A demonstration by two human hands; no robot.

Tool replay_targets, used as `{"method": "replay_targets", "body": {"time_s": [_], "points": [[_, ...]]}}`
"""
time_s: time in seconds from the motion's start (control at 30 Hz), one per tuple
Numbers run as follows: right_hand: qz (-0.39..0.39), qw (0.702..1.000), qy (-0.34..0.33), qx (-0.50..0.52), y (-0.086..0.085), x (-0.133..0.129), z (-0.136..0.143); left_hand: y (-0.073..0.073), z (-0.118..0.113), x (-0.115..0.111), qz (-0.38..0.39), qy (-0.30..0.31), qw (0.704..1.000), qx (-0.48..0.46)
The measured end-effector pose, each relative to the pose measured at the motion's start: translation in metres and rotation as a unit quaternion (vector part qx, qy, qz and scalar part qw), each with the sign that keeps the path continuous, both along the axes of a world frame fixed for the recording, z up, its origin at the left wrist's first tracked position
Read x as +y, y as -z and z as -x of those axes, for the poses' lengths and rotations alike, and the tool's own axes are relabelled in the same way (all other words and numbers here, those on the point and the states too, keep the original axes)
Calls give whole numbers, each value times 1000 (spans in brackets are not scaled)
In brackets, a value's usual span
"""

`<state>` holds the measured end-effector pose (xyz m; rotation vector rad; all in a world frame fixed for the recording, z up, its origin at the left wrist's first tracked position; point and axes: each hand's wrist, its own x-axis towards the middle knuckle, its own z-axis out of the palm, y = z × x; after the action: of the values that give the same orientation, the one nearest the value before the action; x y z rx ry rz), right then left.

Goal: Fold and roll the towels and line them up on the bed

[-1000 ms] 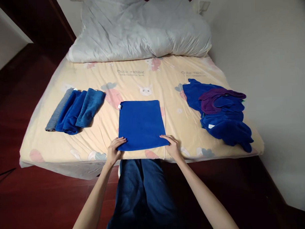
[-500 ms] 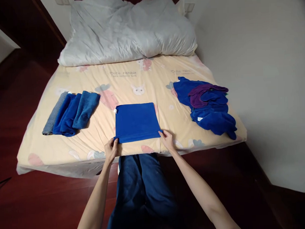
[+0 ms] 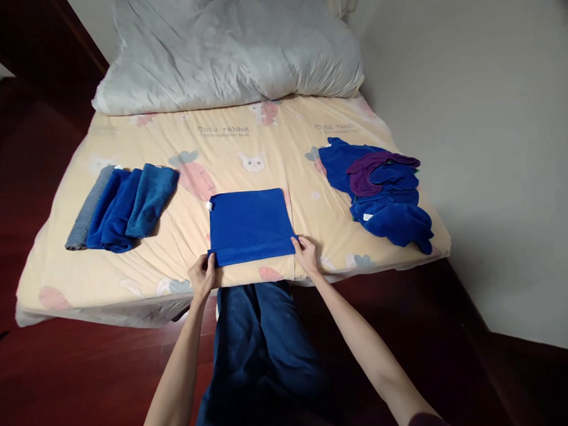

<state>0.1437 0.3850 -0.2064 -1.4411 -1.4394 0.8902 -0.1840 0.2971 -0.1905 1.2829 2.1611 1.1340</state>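
A blue towel (image 3: 250,219) lies flat on the bed (image 3: 258,142) in front of me, its near edge turned over into a narrow band. My left hand (image 3: 202,273) pinches the near left corner of that band. At the near right corner, the fingers of my right hand (image 3: 306,254) are closed on the cloth. A small white tag sticks out at the towel's far left corner.
Several rolled towels (image 3: 120,209), grey and blue, lie side by side on the left. A loose heap of blue and purple cloths (image 3: 381,194) is on the right. A pale grey quilt (image 3: 232,53) is bunched at the back, and a wall (image 3: 497,168) stands to the right.
The folded band at the towel's near edge has become wider, with both hands still holding its corners. The whole view has shifted slightly.
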Motion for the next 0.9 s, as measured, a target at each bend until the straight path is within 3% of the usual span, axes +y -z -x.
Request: {"method": "replay_targets", "body": {"time_s": [0.37,0.9], "points": [[-28,998,37,-41,5,-4,1,4,-4,0,-2,-27,999,41],[-56,994,69,-64,9,-5,3,11,0,-2,-3,-36,999,-3]]}}
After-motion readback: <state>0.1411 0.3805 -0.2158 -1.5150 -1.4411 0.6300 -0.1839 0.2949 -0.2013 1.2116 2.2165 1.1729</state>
